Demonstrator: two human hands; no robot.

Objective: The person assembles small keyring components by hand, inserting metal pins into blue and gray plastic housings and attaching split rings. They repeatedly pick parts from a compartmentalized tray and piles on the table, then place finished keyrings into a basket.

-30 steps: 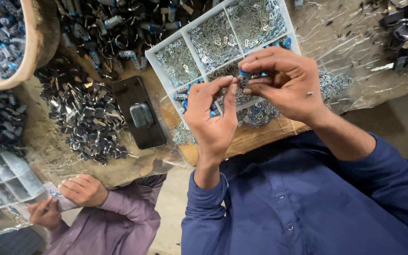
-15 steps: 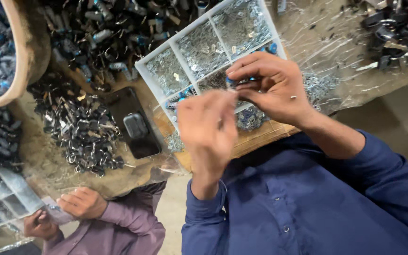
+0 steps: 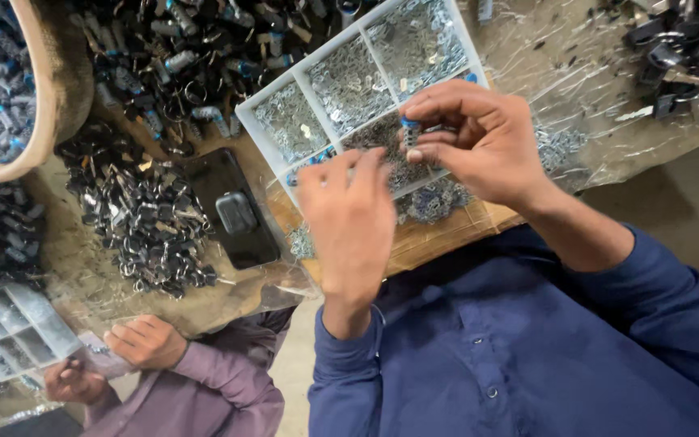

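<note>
Far left: wooden bowl [image 3: 62,89] of small parts. Black tray [image 3: 232,210] lies beside a pile of dark metal pieces [image 3: 143,226]. Left hand [image 3: 349,226] raised, fingers together, apparently empty; palm hidden. Behind it, white compartment box [image 3: 349,81]. Right hand [image 3: 479,142] pinches small blue-tipped part [image 3: 408,129] above the box.
</note>
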